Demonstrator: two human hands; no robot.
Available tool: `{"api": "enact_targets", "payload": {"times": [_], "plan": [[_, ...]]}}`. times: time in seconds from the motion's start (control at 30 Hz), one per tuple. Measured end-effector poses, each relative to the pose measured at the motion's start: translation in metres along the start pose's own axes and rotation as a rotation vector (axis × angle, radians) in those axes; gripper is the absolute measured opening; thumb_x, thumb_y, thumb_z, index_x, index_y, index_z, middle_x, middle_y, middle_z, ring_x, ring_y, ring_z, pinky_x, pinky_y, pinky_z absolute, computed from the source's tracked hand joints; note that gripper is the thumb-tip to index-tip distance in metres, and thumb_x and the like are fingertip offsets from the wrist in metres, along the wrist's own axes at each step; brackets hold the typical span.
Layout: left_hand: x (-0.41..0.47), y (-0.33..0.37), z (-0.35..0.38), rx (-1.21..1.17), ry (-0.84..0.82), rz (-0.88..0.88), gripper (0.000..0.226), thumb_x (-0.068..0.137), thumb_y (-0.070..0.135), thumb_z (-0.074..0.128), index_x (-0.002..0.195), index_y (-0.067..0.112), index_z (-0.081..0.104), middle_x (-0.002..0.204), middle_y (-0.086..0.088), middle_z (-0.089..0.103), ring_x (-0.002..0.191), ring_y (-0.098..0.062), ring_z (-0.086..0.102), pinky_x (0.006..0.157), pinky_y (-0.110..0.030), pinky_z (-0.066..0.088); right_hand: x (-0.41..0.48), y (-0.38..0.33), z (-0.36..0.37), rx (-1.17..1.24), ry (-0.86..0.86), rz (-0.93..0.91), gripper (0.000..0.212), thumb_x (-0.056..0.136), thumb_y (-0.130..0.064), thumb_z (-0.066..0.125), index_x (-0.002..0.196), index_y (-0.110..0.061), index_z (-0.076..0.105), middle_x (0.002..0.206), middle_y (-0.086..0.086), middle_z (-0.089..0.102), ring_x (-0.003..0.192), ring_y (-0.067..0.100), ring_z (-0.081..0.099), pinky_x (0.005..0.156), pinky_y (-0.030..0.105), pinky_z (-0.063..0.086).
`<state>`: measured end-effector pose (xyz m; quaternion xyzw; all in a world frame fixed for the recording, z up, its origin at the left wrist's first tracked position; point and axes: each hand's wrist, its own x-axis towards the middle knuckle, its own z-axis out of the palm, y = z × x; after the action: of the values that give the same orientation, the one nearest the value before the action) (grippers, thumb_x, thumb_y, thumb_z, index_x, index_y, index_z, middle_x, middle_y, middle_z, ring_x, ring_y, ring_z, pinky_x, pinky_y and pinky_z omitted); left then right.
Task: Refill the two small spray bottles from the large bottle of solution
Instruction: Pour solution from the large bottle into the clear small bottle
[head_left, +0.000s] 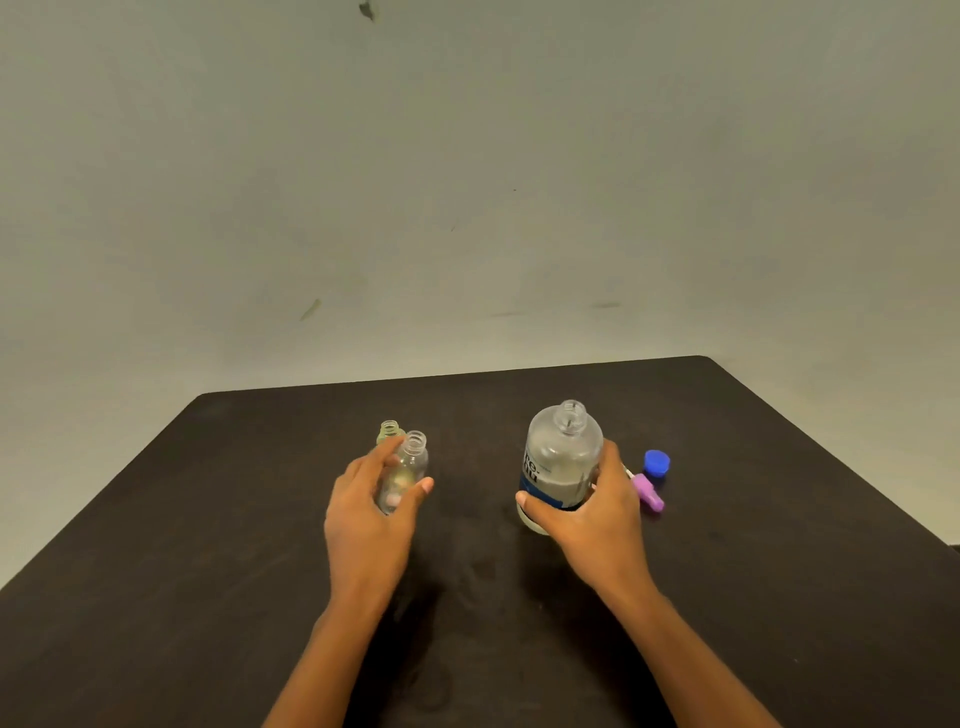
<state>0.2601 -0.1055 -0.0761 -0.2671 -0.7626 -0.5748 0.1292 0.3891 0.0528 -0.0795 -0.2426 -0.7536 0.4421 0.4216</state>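
Fingers (608, 460) of the right hand (597, 512) grip the large clear plastic solution bottle (563, 457), which stands uncapped and upright on the dark surface (779, 519). The left hand (363, 514) curls round the small clear spray bottle (408, 467). A small greenish bottle (389, 431) stands just behind it. Both necks point up, the small one well to the left, so the large bottle likely has to travel leftward and tip over it.

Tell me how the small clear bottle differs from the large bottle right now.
The large bottle is far wider and taller than the small clear bottle. The large bottle carries a blue-and-white label; the small clear bottle is plain. The right hand grips the large bottle, the left hand the small one. Both stand upright and uncapped.
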Motion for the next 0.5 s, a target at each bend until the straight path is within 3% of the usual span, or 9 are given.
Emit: {"api": "enact_targets", "payload": {"times": [0.13,0.23,0.3,0.4,0.5], "plan": [[0.009,-0.009,-0.018,0.058,-0.007,0.061,0.055,0.077,0.018,0.076,0.122,0.041,0.056,0.106,0.014,0.059,0.1,-0.01,0.056,0.086,-0.023,0.044,-0.002,0.0,0.006,-0.016,-0.06,-0.006,0.072,0.056,-0.032,0.089,0.112,-0.04,0.045,0.109,-0.023,0.057,0.107,0.01,0.055,0.09,0.028,0.048],[0.008,-0.011,-0.017,-0.013,-0.013,0.01,0.056,0.072,0.018,0.081,0.12,0.036,0.058,0.105,0.013,0.063,0.098,-0.009,0.061,0.088,-0.029,0.049,-0.003,-0.002,0.009,-0.014,-0.1,-0.01,0.071,0.059,-0.038,0.088,0.116,-0.035,0.046,0.111,-0.02,0.058,0.106,0.004,0.055,0.082,0.01,0.044],[0.006,-0.01,-0.014,-0.054,-0.019,-0.016,0.051,0.068,0.02,0.084,0.11,0.037,0.06,0.104,0.01,0.066,0.096,-0.007,0.062,0.087,-0.029,0.051,-0.004,-0.005,0.01,-0.014,-0.117,-0.013,0.073,0.061,-0.039,0.087,0.121,-0.038,0.044,0.11,-0.026,0.056,0.104,-0.004,0.054,0.077,0.002,0.041],[0.003,-0.008,-0.01,-0.081,-0.016,-0.024,0.05,0.067,0.02,0.084,0.098,0.048,0.057,0.101,0.01,0.066,0.093,-0.007,0.063,0.082,-0.024,0.05,-0.006,-0.011,0.012,-0.03,-0.118,-0.045,0.074,0.062,-0.035,0.087,0.12,-0.044,0.041,0.104,-0.032,0.055,0.1,-0.018,0.051,0.075,-0.002,0.038],[0.0,-0.01,-0.008,-0.066,-0.023,0.001,0.047,0.07,0.02,0.083,0.106,0.042,0.061,0.102,0.015,0.065,0.094,-0.005,0.061,0.084,-0.027,0.05,-0.004,-0.014,0.013,-0.076,-0.109,-0.107,0.072,0.063,-0.029,0.087,0.117,-0.047,0.043,0.102,-0.031,0.058,0.097,-0.017,0.052,0.076,-0.002,0.037]]}}
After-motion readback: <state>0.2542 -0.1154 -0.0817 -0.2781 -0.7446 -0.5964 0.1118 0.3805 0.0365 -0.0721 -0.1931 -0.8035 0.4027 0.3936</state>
